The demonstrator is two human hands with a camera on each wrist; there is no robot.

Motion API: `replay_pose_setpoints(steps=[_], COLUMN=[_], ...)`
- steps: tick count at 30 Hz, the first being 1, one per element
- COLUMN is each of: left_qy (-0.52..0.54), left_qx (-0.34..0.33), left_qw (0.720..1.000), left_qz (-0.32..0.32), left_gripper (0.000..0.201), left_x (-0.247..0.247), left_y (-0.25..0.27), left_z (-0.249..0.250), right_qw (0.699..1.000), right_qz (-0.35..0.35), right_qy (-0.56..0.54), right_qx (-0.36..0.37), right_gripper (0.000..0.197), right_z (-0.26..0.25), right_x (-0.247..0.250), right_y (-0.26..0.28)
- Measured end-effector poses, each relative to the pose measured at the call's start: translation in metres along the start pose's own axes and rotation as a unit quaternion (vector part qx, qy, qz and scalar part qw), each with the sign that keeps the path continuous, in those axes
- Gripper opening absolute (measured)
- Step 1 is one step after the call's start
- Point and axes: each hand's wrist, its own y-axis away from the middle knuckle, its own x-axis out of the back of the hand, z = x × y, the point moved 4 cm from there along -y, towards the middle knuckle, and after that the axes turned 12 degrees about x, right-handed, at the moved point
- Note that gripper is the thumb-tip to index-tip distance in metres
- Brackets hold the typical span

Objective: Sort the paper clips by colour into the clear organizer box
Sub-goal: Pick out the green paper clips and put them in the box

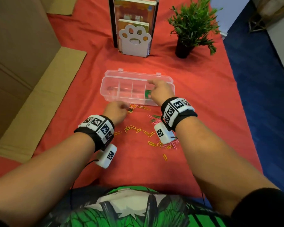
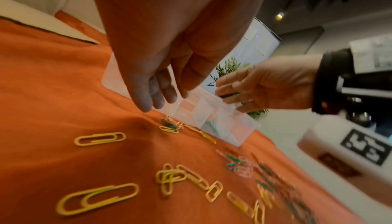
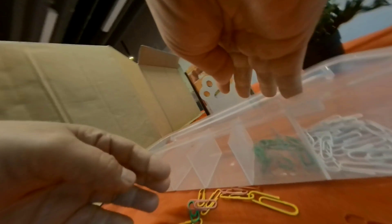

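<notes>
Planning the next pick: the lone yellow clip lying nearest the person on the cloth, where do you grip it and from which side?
Take the lone yellow paper clip from straight above, pinching across its two long wire sides near the middle. It lies flat on the red cloth, apart from the other clips, so nothing blocks either side. Flat wire gives little height, so probably press and tip one edge up first. The right hand is closer.
</notes>
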Motion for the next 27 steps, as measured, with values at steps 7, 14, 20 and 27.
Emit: replay_pose_setpoints(steps=[7,14,20,27], left_qy=[-0.179,-0.292,-0.266,-0.175], left_qx=[-0.072,-0.114,-0.117,-0.097], left_qw=[0.981,0.95,0.957,0.978], left_qz=[0.0,0.016,0.009,0.06], left_gripper=[0.048,0.056,0.047,0.029], left_x=[-0.011,-0.021,-0.018,-0.004], left_y=[-0.007,-0.014,-0.014,-0.013], left_z=[-0.003,-0.005,-0.014,-0.022], right_qw=[0.984,0.963,0.96,0.992], right_qz=[-0.078,-0.112,-0.139,-0.053], right_qy=[0.125,0.222,0.224,0.11], right_qx=[0.1,0.1,0.095,0.022], right_gripper=[0.045,0.051,0.044,0.035], right_z=[0.013,0.025,0.026,0.056], right_x=[-0.044,-0.076,-0.075,-0.049], right_y=[0.033,0.044,0.046,0.055])
